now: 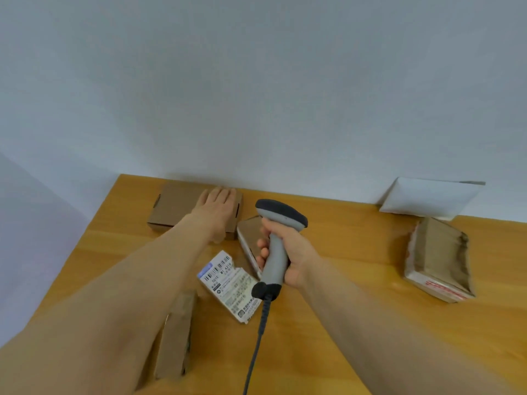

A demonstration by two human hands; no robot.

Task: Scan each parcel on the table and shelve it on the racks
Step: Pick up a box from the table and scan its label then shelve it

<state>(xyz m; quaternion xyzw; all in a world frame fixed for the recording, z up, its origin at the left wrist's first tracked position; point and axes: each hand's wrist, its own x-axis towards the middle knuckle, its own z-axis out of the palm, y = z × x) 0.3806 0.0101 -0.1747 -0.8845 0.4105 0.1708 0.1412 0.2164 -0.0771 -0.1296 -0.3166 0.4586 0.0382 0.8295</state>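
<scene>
My left hand (217, 208) lies flat, fingers straight, on a brown cardboard box (174, 208) at the table's far left by the wall. My right hand (288, 253) grips the handle of a grey barcode scanner (278, 223), its dark head pointing left and its coiled cable (256, 343) trailing toward me. A small parcel with a white shipping label (229, 286) lies face up below the scanner. A silvery flat parcel (249, 240) sits partly hidden behind the scanner and my right hand.
The wooden table (342, 280) meets a white wall at the back. A white padded mailer (427, 199) leans at the far right, with a torn taped brown parcel (439, 258) in front of it. A narrow brown box (175, 337) lies under my left forearm.
</scene>
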